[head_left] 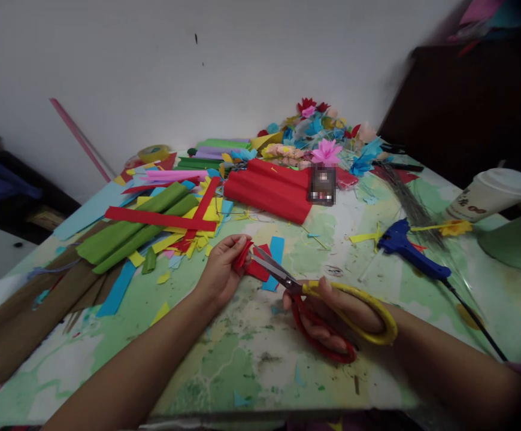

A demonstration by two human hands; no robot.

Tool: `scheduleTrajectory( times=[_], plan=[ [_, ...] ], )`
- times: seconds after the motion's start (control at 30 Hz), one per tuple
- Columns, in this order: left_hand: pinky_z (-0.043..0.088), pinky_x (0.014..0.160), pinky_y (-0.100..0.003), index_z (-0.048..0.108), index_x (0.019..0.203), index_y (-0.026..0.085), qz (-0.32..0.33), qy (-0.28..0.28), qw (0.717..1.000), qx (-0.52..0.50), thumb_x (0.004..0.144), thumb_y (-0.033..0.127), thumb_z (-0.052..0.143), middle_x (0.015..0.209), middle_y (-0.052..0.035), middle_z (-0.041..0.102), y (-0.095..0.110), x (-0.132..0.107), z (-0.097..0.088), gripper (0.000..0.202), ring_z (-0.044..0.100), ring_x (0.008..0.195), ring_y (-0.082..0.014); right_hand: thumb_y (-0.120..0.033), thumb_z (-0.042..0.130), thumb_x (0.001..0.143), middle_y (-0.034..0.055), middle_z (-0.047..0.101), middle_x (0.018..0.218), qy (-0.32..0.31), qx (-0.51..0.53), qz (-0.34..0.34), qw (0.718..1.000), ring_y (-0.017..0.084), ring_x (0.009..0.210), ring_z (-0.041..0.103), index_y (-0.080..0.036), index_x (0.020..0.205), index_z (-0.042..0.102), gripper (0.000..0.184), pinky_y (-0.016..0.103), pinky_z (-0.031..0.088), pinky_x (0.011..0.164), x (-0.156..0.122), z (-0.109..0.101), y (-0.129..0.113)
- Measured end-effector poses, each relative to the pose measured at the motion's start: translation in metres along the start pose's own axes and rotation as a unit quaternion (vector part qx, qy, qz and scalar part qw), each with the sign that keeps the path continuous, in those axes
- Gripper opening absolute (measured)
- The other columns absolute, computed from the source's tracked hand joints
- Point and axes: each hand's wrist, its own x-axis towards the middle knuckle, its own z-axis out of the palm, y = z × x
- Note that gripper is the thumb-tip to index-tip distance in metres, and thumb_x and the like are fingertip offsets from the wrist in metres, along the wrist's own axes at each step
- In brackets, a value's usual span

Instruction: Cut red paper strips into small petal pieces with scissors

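My left hand (222, 266) pinches a small folded piece of red crepe paper (242, 254) between thumb and fingers. Through the two handle loops, one yellow and one red, go the fingers of my right hand (332, 311), closed on a pair of scissors (291, 282). The blades are a little apart, and their tips are at the red piece's right edge; whether they touch it I cannot tell. Just behind, a flat red paper piece (259, 266) and a blue paper strip (276, 257) lie on the table.
A blue glue gun (411, 251) with its cord lies to the right, near a lidded paper cup (494, 194) and thin wires (413, 203). Red crepe paper (264, 188), green crepe paper (139, 224) and brown paper (40, 311) spread leftward. Paper flowers (326, 152) heap against the wall.
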Motion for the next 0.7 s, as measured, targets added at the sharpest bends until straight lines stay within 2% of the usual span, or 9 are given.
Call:
scheduleTrajectory(
  times=[0.2,0.37,0.5,0.6,0.7],
  plan=[
    [0.048,0.054,-0.016,0.066,0.075,0.012,0.002,0.002,1.0,0.017,0.063,0.02,0.08,0.067,0.0011,0.065,0.001,-0.006,0.007,0.02,0.057,0.054,-0.0065,-0.077,0.031,0.081,-0.0063,0.046,0.057,0.009,0.01,0.006,1.0,0.005,0.033,0.039,-0.018,0.11,0.047,0.068,0.016,0.036,0.029,0.002,0.003,-0.001],
    [0.049,0.058,-0.018,0.068,0.075,0.013,0.025,-0.028,0.998,0.05,0.063,0.024,0.081,0.07,-0.0013,0.068,-0.001,-0.009,0.007,0.021,0.06,0.058,-0.0088,-0.082,0.034,0.077,-0.0069,0.046,0.057,0.026,0.032,0.011,0.999,0.005,0.032,0.037,-0.019,0.106,0.046,0.07,0.017,0.038,0.028,0.006,0.005,-0.003],
    [0.051,0.061,-0.02,0.069,0.086,0.014,0.023,-0.046,0.996,0.077,0.063,0.024,0.081,0.078,-0.003,0.07,-0.002,-0.012,0.006,0.028,0.063,0.065,-0.0109,-0.082,0.032,0.077,-0.0059,0.047,0.058,0.021,0.028,0.005,0.999,0.005,0.033,0.038,-0.019,0.107,0.046,0.071,0.017,0.037,0.028,0.007,0.003,-0.002],
    [0.051,0.059,-0.02,0.066,0.098,0.015,0.012,-0.073,0.994,0.077,0.063,0.022,0.081,0.075,-0.0011,0.068,0.0,-0.012,0.005,0.039,0.063,0.062,-0.0106,-0.082,0.033,0.076,-0.0054,0.047,0.059,0.005,0.025,-0.006,1.0,0.006,0.034,0.039,-0.018,0.108,0.045,0.072,0.016,0.036,0.029,0.007,0.003,-0.001],
    [0.052,0.059,-0.02,0.063,0.101,0.015,0.008,-0.096,0.993,0.061,0.061,0.019,0.082,0.075,-0.0003,0.068,0.002,-0.011,0.005,0.045,0.064,0.061,-0.0106,-0.081,0.036,0.076,-0.0052,0.046,0.06,-0.008,0.021,-0.026,0.999,0.006,0.035,0.039,-0.018,0.109,0.044,0.072,0.016,0.036,0.03,0.007,0.003,0.001]
  ],
)
